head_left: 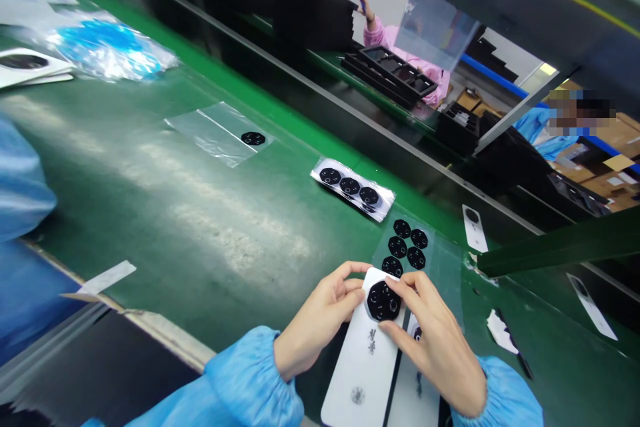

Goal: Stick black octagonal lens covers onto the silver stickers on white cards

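A white phone-shaped panel with dark markings lies tilted at the bottom centre, a black camera-shaped disc at its upper end. My left hand grips the panel's upper left edge between thumb and fingers. On the right, my right hand has thumb and forefinger on opposite sides of the disc's right part. A second white panel is partly hidden beneath that hand. Just beyond, several black discs lie on a clear sheet.
A white strip holding black discs and a clear bag with one disc lie farther left. Blue plastic wrapping is at upper left. A green post rises at right. A person in pink is across the line.
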`<state>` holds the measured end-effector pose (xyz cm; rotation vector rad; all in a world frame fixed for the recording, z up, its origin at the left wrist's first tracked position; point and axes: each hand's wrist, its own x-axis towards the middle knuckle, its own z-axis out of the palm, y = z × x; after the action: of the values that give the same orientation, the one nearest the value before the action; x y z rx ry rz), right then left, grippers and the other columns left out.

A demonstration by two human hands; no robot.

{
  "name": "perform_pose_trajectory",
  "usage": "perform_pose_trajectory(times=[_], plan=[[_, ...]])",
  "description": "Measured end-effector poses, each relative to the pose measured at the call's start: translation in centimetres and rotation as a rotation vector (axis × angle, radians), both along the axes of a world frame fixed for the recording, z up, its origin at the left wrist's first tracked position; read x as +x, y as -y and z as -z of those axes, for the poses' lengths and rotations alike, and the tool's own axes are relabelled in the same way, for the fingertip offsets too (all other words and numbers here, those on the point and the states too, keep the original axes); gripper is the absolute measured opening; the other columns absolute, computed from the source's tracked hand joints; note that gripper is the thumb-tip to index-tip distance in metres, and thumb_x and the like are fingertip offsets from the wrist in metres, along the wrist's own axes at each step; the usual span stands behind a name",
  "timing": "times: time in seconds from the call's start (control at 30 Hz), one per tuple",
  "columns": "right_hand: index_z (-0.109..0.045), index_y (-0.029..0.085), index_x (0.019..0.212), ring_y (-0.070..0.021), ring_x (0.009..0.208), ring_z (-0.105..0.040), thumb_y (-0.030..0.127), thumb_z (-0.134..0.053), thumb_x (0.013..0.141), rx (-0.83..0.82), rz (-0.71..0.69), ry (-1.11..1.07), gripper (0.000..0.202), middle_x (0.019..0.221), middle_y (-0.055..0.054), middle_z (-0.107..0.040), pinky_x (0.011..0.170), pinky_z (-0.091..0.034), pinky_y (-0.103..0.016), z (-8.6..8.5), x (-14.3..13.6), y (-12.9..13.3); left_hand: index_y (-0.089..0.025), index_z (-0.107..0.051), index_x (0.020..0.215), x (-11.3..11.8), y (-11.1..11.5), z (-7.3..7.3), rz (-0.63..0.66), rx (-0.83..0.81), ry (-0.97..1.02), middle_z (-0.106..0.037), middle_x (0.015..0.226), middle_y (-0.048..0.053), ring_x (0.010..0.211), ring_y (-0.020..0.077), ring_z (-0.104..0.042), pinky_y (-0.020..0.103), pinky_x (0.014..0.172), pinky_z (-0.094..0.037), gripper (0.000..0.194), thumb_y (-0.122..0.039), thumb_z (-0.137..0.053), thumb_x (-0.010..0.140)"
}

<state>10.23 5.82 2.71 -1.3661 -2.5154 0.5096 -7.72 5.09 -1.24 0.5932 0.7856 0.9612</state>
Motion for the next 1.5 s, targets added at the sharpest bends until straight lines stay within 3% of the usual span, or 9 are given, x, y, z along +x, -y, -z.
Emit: perform_pose_trajectory(times=[0.4, 0.67, 0.87, 1.1, 1.37, 1.5], plan=[[-0.042, 0.026, 0.122, -0.0231, 0.091, -0.055, 0.015, -0.054, 0.083, 0.011, -0.010, 0.067, 0.043, 0.102, -0.007, -0.048, 0.072, -0.054, -0.037, -0.1, -0.2, 0.0, -0.017, -0.048, 0.109, 0.0, 0.0, -0.1, 0.008, 0.019, -0.034, -0.064, 0.079, 0.002, 0.059, 0.0098, -0.055, 0.020, 0.054, -0.042, 0.032, -0.031, -0.058, 0.082], [-0.044, 0.023, 0.119, -0.0212, 0.081, -0.054, 0.010, -0.058, 0.080, 0.063, -0.014, 0.127, 0.044, 0.094, -0.006, -0.048, 0.064, -0.054, -0.036, -0.6, -0.9, 0.1, -0.018, -0.048, 0.108, 0.3, 0.1, 0.2, -0.008, 0.040, -0.044, -0.057, 0.063, -0.005, 0.047, 0.0062, -0.047, 0.016, 0.045, -0.037, 0.035, -0.038, -0.058, 0.081], [-0.043, 0.020, 0.120, -0.0215, 0.081, -0.053, 0.006, -0.061, 0.078, 0.091, -0.021, 0.171, 0.048, 0.094, -0.006, -0.047, 0.064, -0.055, -0.037, -0.8, -1.2, 0.3, -0.020, -0.045, 0.107, 0.7, 0.1, 0.3, -0.010, 0.038, -0.013, -0.066, 0.076, 0.002, 0.050, 0.0097, -0.055, 0.020, 0.046, -0.043, 0.042, -0.039, -0.066, 0.077], [-0.048, 0.021, 0.116, -0.0227, 0.079, -0.055, 0.008, -0.068, 0.073, 0.146, -0.001, 0.267, 0.049, 0.090, -0.005, -0.049, 0.057, -0.054, -0.036, -0.7, -1.5, 0.6, -0.019, -0.046, 0.104, 0.9, 0.2, 1.1, -0.022, 0.045, -0.019, -0.066, 0.069, 0.000, 0.047, 0.0104, -0.056, 0.019, 0.044, -0.041, 0.039, -0.037, -0.067, 0.076], [-0.044, 0.019, 0.124, -0.0222, 0.074, -0.056, 0.011, -0.074, 0.069, 0.262, -0.013, 0.285, 0.063, 0.085, -0.004, -0.051, 0.058, -0.052, -0.036, -0.3, -1.3, 0.7, -0.017, -0.046, 0.103, 0.8, -0.1, 0.6, -0.029, 0.026, -0.013, -0.066, 0.065, -0.002, 0.046, 0.0091, -0.055, 0.019, 0.044, -0.044, 0.043, -0.037, -0.070, 0.073], [-0.047, 0.022, 0.123, -0.0211, 0.072, -0.055, 0.015, -0.073, 0.071, 0.210, -0.001, 0.258, 0.058, 0.084, -0.002, -0.051, 0.058, -0.051, -0.035, -0.6, -1.2, 0.5, -0.017, -0.046, 0.102, 0.8, -0.2, 0.6, -0.035, 0.020, -0.011, -0.067, 0.068, 0.000, 0.047, 0.0096, -0.056, 0.019, 0.045, -0.044, 0.042, -0.035, -0.070, 0.072]])
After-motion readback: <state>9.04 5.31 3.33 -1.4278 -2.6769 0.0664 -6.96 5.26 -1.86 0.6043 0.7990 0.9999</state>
